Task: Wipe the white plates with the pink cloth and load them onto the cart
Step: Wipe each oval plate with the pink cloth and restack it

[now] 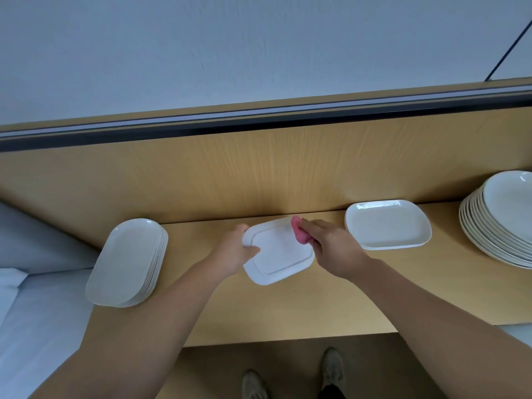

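A white rectangular plate (280, 254) is held over the wooden counter (331, 300), underside facing me. My left hand (234, 249) grips its left edge, thumb on the face. My right hand (334, 244) holds a bunched pink cloth (299, 234) against the plate's upper right corner. To the left lies a stack of white oblong plates (129, 263). To the right sits a short stack of white rectangular plates (388, 224).
A tall stack of round white plates (501, 223) fills the counter's right end. A wooden back panel (259, 174) rises behind the counter. A pale blue-grey surface (43, 312) lies at the lower left. My shoes show below the counter's front edge.
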A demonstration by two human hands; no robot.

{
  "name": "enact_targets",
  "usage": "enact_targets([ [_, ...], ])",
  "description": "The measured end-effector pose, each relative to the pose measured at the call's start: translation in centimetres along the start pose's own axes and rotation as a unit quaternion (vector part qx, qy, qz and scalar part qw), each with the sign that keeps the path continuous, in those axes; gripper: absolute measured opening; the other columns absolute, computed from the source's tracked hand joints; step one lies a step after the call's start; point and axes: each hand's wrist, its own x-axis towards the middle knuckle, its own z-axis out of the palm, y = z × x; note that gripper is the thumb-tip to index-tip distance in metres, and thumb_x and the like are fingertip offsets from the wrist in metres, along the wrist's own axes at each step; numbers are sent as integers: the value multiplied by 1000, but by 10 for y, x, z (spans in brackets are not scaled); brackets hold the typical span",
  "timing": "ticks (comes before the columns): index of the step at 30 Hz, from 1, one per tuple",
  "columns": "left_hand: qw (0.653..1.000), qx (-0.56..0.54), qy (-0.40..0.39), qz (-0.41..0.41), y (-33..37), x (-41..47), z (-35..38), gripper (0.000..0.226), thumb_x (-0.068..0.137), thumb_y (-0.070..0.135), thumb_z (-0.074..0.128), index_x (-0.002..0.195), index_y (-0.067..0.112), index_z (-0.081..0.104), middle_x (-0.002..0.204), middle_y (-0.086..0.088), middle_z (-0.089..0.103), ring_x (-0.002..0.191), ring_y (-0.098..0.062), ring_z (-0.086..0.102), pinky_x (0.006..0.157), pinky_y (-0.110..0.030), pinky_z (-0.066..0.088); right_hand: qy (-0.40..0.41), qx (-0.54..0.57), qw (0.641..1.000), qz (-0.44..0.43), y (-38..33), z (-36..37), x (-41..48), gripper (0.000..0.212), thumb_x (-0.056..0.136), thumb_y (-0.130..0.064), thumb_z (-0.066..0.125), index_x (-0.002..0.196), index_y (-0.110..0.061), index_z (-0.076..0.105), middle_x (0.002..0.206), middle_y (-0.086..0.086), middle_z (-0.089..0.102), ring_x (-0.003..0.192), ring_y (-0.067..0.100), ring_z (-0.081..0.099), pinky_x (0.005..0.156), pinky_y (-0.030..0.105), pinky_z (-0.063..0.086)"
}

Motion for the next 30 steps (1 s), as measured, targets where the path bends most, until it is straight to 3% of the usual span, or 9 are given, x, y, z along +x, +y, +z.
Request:
enact_targets([
  [5,999,-33,10,-18,-7,-1,3,9,88,19,60,95,13,62,88,-10,66,76,-24,58,65,-31,43,-15,-15,999,-45,-10,17,18,34,88,-8,41,115,-10,62,97,0,66,81,27,62,62,33,53],
  [9,999,-25,12,-23,-6,-4,4,13,88,14,63,78,11,55,69,0,53,62,-16,46,54,-25,33,-48,-30,996,-71,-12,38,33,38,78,6,51,110,-10,62,104,0,66,87,28,62,66,39,54],
  [14,999,-19,5,-34,-8,-3,5,13,82,12,66,73,17,57,62,6,50,53,-7,43,48,-20,30,-75,-96,988,-92,-17,59,45,63,67,9,66,124,-16,63,125,1,63,106,29,63,90,40,49],
  [16,999,-27,5,-35,-8,-1,7,13,82,11,66,75,19,59,64,6,52,55,-8,45,51,-22,33,-129,-96,983,-92,-17,65,47,67,76,5,59,138,-17,53,140,3,53,125,31,51,103,43,41],
  [18,999,-27,6,-35,-8,0,8,17,83,12,67,74,24,57,66,7,55,58,-8,47,51,-22,34,-208,-83,972,-67,-16,71,47,71,85,-3,52,151,-19,31,156,3,31,144,30,26,116,44,24],
  [20,999,-21,3,-38,-9,0,11,20,83,13,67,73,26,55,67,8,55,58,-7,48,49,-19,34,-235,-65,968,-64,-17,74,48,68,88,-20,46,153,-17,26,159,4,24,148,29,15,119,43,15],
  [24,999,-5,16,-45,-15,1,17,9,85,15,66,86,21,59,73,7,58,64,-11,52,50,-18,37,-199,-19,976,-88,-15,81,55,61,94,-42,25,142,-11,48,141,4,53,134,31,43,107,49,37],
  [30,997,13,29,-74,-17,3,19,14,83,18,66,96,13,62,80,2,60,69,-15,55,53,-24,38,-168,-14,980,-106,8,89,55,43,98,-19,43,140,-15,51,138,0,57,129,23,50,105,45,42],
])
